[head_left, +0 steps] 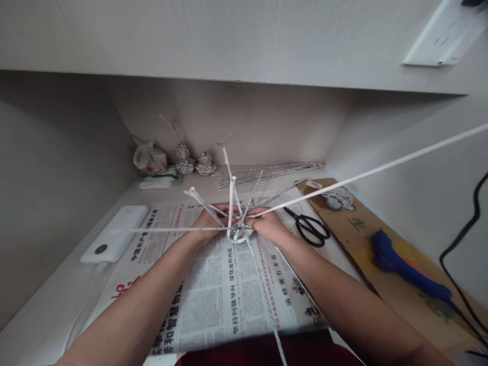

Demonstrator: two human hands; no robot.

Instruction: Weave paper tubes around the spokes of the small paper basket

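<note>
Rolled paper sticks fan out from a small woven paper base [240,233] in the middle of the newspaper [213,295]. My left hand [213,219] is closed on the far left side of this weaving, its fingers partly hidden behind the upright sticks. On the right side, my right hand [267,222] pinches the weaving where a long white paper stick [343,181] leaves it toward the upper right. Another stick runs down from the base toward my lap. Black-handled scissors [312,229] lie just right of my right hand.
Two gourd-shaped woven pieces [185,160] stand at the back beside a plastic bag [149,157]. Several thin paper sticks [267,173] lie along the back. A white device [114,234] is at left; a blue glue gun [407,272] rests on cardboard [354,249] at right. A shelf overhangs.
</note>
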